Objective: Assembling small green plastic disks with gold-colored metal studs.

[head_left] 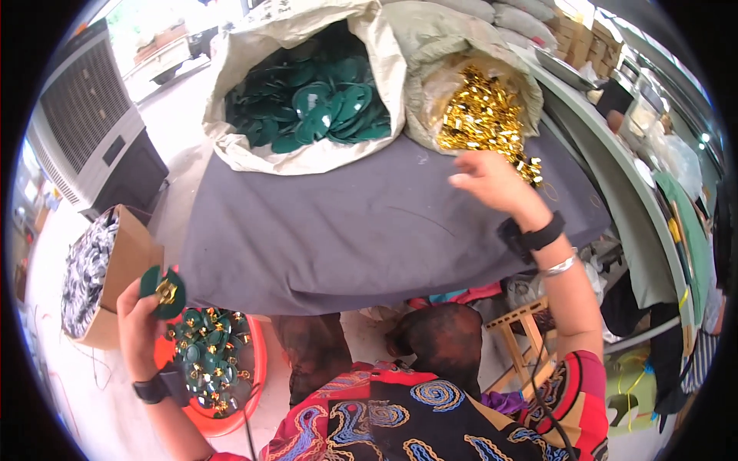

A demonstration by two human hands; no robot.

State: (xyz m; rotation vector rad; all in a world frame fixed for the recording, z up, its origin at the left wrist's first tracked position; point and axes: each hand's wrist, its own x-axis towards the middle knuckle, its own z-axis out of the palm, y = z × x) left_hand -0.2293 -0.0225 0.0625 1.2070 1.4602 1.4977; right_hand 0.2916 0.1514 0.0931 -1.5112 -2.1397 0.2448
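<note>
At the lower left, my left hand pinches a dark green disc with a gold clip-like piece on it; the disc looks notched or doubled. It is held above the edge of an orange-red basin, where similar green discs with gold pieces lie. Curled in with the thumb out, my right hand hovers just in front of a sack of shiny gold pieces. Whatever its fingers hold is hidden. An open white sack to its left contains loose green discs.
Grey cloth covers the table before me. On the left stand a cardboard box of black-and-white material and a grey air cooler. A cluttered green-grey bench runs along the right, with a wooden rack below.
</note>
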